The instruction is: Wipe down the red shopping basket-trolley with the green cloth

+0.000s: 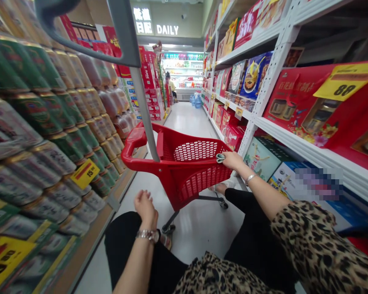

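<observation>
A red plastic shopping basket on wheels (199,173) stands in the aisle before me, with a grey pull handle (142,102) rising from it up past the camera. My right hand (231,160) rests on the basket's right rim, fingers closed around a small folded grey-green thing (221,157). My left hand (145,207) lies on my left knee, fingers curled downward and partly hidden; it holds nothing I can see. A watch sits on my left wrist, a bracelet on my right.
Stacked cans and bottles (49,134) with yellow price tags fill the left shelves. White shelves (294,139) with red gift boxes line the right. The pale floor (187,118) runs ahead to a far display, where a person (171,87) stands.
</observation>
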{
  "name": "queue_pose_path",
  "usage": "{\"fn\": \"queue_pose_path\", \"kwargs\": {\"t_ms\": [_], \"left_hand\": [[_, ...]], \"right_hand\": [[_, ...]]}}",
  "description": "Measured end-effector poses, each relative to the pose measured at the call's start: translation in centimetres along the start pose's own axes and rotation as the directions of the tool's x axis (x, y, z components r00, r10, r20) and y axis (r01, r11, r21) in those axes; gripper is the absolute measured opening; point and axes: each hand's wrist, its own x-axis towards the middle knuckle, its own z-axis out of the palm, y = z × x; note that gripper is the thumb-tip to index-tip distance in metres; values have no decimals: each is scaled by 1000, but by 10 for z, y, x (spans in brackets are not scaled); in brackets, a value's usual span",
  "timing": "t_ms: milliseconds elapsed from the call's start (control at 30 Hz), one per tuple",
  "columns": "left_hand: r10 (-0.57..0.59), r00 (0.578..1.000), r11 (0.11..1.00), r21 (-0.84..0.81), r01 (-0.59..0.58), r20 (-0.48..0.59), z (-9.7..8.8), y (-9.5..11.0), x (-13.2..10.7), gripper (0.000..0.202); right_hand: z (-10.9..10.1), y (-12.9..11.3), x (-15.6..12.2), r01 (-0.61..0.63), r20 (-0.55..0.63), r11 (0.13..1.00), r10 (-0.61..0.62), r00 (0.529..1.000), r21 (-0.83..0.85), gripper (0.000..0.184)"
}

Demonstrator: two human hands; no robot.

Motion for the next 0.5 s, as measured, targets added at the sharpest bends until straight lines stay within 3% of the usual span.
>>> {"fn": "queue_pose_path", "kwargs": {"t_ms": [100, 200, 400, 500], "left_hand": [[-200, 975, 969, 168, 182, 100, -1, -60, -46, 13], [-354, 915, 891, 366, 267, 195, -1, -96, -69, 12], [-382, 844, 799, 594, 96, 377, 2, -123, -66, 33], [-426, 750, 740, 672, -32, 506, 5, -128, -70, 30]], "right_hand": [[-4, -12, 6, 23, 28, 999, -22, 999, -49, 30], [-6, -34, 4, 81, 43, 993, -77, 996, -82, 30], [-6, -81, -11, 234, -3, 970, -235, 972, -74, 32], [-8, -91, -9, 261, -13, 963, -262, 965, -61, 32]]}}
